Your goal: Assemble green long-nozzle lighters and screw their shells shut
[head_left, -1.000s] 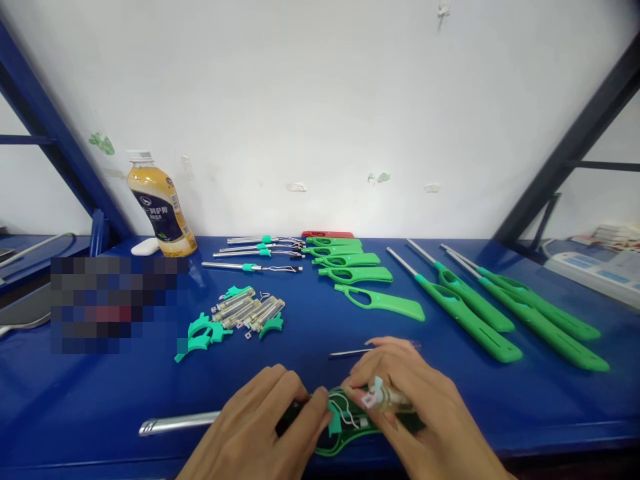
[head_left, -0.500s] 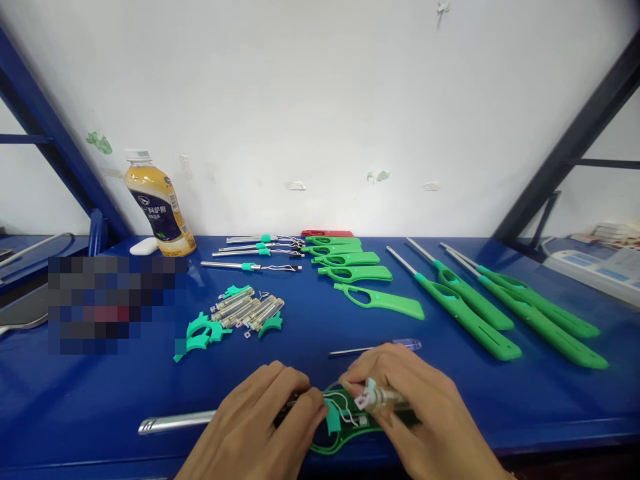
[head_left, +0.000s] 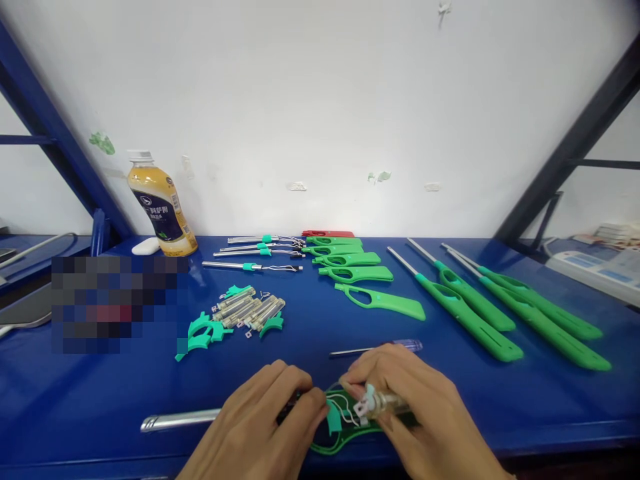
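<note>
The left hand [head_left: 265,417] is curled tightly over the front of an open green plastic handle shell [head_left: 327,451], gripping it, though what lies under the fingertips is hidden; a silver metal tube [head_left: 180,420] juts out leftward from beneath this hand; the right hand [head_left: 430,413] grasps a clear cylindrical tank with a pale fitting [head_left: 383,402] above the shell's rear part; between the hands, a turquoise curved plastic piece [head_left: 334,419] and thin white wires [head_left: 345,402] lie in the shell; just beyond the right hand rests a screwdriver with a translucent purple handle [head_left: 410,345]; farther left, clear cylindrical tanks [head_left: 245,310] lie piled among loose turquoise plastic pieces [head_left: 199,341]; farther right lie green long-necked lighters [head_left: 470,320]; toward the white wall stands a bottle of amber liquid with a dark label [head_left: 163,207]
</note>
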`<action>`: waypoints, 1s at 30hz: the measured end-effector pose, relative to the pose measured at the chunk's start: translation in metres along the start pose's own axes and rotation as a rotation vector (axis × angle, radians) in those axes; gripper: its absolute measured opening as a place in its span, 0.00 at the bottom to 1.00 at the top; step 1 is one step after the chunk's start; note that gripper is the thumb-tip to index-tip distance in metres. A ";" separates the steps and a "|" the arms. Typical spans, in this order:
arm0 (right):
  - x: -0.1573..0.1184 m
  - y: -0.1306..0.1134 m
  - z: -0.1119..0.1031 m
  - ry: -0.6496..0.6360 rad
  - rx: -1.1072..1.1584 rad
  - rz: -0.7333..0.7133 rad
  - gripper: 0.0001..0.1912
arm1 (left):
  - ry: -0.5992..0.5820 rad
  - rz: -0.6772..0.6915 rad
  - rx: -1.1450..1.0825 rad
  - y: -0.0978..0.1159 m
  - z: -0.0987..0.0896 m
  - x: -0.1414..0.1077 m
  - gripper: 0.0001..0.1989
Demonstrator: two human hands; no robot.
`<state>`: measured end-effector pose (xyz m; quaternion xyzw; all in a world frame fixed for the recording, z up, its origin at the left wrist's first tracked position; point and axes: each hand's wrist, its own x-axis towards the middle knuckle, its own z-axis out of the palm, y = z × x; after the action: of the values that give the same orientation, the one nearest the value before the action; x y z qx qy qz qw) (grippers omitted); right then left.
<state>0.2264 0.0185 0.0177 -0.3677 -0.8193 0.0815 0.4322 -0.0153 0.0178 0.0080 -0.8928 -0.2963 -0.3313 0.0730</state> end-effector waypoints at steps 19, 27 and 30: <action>-0.003 0.000 0.002 0.060 -0.085 -0.085 0.16 | -0.014 0.014 0.027 0.000 0.000 0.001 0.16; 0.000 -0.001 0.001 0.073 -0.102 -0.132 0.14 | 0.045 0.021 0.091 0.002 0.001 -0.001 0.15; 0.001 -0.002 0.001 0.080 -0.091 -0.147 0.15 | 0.079 0.034 0.099 0.004 0.001 0.002 0.15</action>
<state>0.2246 0.0177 0.0189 -0.3288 -0.8292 -0.0026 0.4521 -0.0113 0.0155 0.0091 -0.8794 -0.2939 -0.3497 0.1343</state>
